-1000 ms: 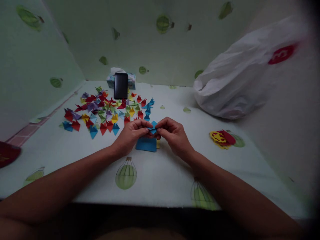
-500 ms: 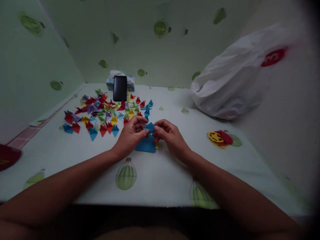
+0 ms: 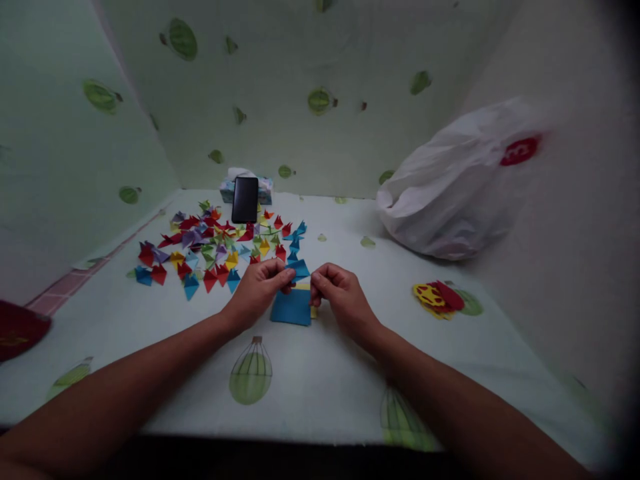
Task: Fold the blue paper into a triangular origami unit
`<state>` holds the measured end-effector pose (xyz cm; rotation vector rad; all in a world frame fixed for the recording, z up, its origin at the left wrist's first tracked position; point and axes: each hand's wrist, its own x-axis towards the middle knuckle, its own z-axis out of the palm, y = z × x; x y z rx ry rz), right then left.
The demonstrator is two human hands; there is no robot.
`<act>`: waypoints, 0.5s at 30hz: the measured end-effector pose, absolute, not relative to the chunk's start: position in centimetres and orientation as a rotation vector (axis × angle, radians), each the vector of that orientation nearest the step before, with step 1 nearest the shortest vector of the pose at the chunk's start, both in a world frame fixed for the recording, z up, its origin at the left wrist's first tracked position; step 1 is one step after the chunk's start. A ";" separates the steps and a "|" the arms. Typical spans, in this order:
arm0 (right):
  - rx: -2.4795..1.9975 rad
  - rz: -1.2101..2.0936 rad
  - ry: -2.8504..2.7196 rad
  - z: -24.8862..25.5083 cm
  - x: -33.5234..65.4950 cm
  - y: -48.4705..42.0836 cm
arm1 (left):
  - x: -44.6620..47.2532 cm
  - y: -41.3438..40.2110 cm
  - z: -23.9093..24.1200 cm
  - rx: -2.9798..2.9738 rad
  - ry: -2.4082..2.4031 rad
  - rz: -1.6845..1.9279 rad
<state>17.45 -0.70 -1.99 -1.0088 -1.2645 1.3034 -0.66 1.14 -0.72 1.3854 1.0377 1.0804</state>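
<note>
A small folded piece of blue paper (image 3: 299,269) is pinched between the thumb and fingers of my left hand (image 3: 263,285). Just to its right, my right hand (image 3: 336,288) has its thumb and fingertips pressed together. A narrow gap seems to part them from the paper's edge, and nothing shows between them. Under both hands lies a blue paper square (image 3: 291,308), with some yellow paper (image 3: 314,312) peeking out at its edge. Folded paper figures (image 3: 220,275) in red, blue, yellow, green and purple spread over the table to the left, the nearest blue ones close beyond my left fingers.
A dark phone (image 3: 245,200) leans on a tissue box (image 3: 227,192) at the back. At right stand a white plastic bag (image 3: 440,207) and, nearer, red and yellow cut-out pieces (image 3: 435,299). A dark red object (image 3: 23,330) sits at the left edge.
My right fingers have come away from the folded blue paper, which now stays in my left hand with its right edge exposed. The whole view has tilted upward slightly.
</note>
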 end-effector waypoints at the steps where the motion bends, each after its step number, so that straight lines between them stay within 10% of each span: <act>1: -1.012 1.283 -1.246 -1.8 17.6 -0.6 | -0.8 1.3 -0.6 1.380 1.045 1.130; 15: -0.708 0.725 -1.311 7.1 20.3 -3.6 | -1.7 -0.7 8.2 1.046 0.711 1.469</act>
